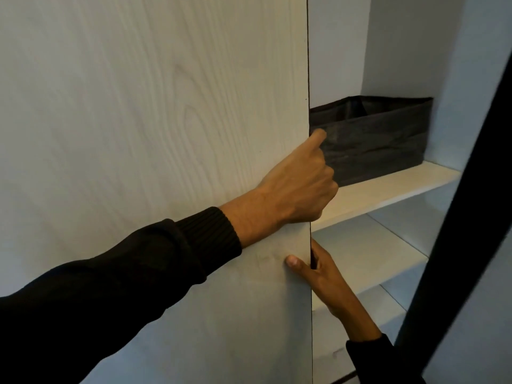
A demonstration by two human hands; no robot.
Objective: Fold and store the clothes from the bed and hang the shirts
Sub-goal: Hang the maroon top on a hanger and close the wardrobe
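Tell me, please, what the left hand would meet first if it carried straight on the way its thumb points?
Probably the dark fabric bin on the shelf; the left hand, curled round the door edge, has its thumb aimed there, though depth is unclear.

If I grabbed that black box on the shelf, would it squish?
Probably. The black box looks like thin fabric with creased, sagging walls, so it would likely flop. It seems light, and on the smooth shelf it may slide easily.

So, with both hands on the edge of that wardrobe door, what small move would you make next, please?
Probably slide the door further left: both hands, left and right, grip its edge, and it still hides part of the black fabric bin on the shelf.
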